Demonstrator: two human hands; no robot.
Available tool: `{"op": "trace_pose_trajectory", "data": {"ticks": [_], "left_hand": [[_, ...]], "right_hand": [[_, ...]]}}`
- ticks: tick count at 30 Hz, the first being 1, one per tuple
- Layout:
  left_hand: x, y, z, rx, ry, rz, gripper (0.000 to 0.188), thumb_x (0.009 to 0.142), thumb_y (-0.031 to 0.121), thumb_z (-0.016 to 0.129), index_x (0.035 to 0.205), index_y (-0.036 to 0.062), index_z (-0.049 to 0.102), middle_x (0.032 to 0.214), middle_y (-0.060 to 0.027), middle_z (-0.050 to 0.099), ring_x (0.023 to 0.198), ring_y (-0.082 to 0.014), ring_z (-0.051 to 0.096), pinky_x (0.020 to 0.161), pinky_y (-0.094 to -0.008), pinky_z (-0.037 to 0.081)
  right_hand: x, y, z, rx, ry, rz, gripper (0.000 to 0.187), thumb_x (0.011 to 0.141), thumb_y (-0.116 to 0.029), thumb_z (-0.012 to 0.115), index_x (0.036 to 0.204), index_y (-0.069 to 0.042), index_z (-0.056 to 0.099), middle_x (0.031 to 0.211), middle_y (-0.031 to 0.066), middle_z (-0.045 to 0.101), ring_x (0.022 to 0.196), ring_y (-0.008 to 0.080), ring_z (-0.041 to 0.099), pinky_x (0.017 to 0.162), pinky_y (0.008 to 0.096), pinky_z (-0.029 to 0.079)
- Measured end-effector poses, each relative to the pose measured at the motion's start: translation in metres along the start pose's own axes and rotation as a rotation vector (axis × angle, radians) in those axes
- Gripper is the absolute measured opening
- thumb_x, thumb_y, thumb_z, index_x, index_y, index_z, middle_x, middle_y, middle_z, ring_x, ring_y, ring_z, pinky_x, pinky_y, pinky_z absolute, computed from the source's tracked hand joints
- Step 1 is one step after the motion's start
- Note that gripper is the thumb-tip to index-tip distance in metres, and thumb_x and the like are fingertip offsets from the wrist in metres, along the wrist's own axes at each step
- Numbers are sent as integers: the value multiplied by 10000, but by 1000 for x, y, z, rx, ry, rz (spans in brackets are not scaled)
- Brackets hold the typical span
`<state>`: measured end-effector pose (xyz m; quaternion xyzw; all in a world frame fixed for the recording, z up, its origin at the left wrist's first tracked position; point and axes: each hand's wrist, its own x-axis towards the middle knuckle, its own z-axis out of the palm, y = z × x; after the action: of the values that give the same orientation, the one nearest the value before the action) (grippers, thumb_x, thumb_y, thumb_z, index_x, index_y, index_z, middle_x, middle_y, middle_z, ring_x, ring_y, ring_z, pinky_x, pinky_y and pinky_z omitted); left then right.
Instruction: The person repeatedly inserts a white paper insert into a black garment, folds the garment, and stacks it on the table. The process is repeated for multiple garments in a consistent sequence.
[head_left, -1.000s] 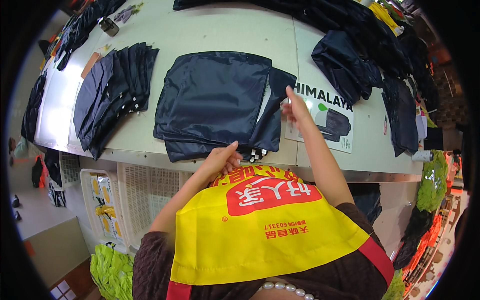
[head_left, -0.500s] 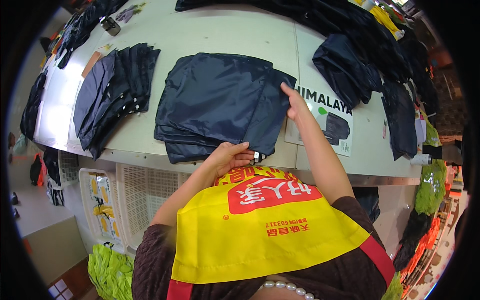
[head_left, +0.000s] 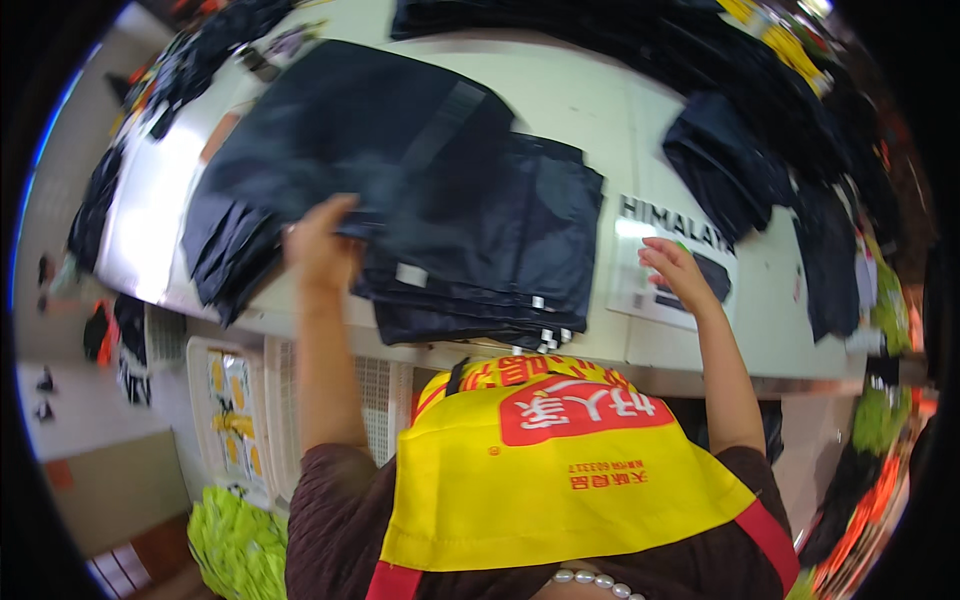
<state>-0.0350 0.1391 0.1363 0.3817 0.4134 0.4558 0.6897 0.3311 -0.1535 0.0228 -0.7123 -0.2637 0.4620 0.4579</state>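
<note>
Head view: nearest you, the lower edge cuts off a pearl necklace, and your yellow apron hides part of the table's front edge. Beside your left sleeve sits a lime-green heap; your left forearm crosses a white crate below the table, masking part of it. Your left hand is blurred, its fingers apparently closed on the near edge of a dark panel, their tips hard to make out. That panel, smeared by motion, covers the left of the dark stack and much of the fanned pile beside it. Your right hand is released, fingers loosely bent, over a white printed card; you cannot tell whether it touches. Beyond, the pale table bears a bunched dark garment at right and a blurred jar at left. Dark fabric along the far side runs out of frame.
</note>
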Motion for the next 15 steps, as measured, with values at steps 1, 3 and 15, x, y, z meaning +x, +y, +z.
{"op": "trace_pose_trajectory", "data": {"ticks": [1,3,15], "left_hand": [[31,13,-26,-51,46,4,86,780,40,622,857,2,636,813,-92,611,652,-177,587,531,-251,460],[71,52,-67,-187,80,73,106,780,-11,594,874,-60,608,924,-160,625,810,-230,621,700,-291,528],[199,-5,-176,-188,819,193,412,748,144,644,1105,-16,515,1009,-162,563,817,-238,576,660,-327,505]], "right_hand": [[-7,19,-24,-193,37,-62,488,840,-302,617,1240,-54,487,1148,137,577,1044,204,566,839,290,463],[-43,5,-49,-720,107,-43,730,715,-275,721,1317,-13,400,1353,209,396,1265,309,379,1026,368,320],[-99,91,-91,-1556,34,-308,460,777,-137,600,1198,-5,469,1270,187,464,1155,318,477,923,384,420]]}}
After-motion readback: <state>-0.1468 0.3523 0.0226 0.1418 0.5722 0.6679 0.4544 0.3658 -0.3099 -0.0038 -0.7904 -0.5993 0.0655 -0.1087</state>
